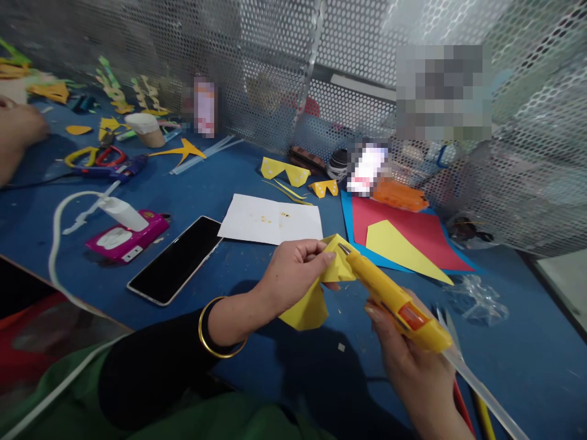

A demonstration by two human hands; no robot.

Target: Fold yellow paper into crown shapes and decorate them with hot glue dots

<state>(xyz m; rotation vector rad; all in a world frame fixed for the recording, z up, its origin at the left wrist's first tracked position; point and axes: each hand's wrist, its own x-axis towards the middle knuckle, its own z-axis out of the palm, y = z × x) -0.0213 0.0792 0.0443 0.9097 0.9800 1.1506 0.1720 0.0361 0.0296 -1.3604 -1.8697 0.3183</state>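
My left hand pinches a folded piece of yellow paper between thumb and fingers, above the blue table. In my right hand is a yellow hot glue gun, its fingers wrapped round the body. A clear glue stick sticks out of the gun's back end. The metal nozzle points up and left, at the upper part of the yellow paper; whether it touches, I cannot tell. Behind the hands lies a creased white sheet with small yellow bits on it.
Red paper and a cut yellow sheet lie at right. Yellow paper glasses stand at the back, before the perforated metal wall. A phone and a magenta power strip lie left. Another person's hand is at far left.
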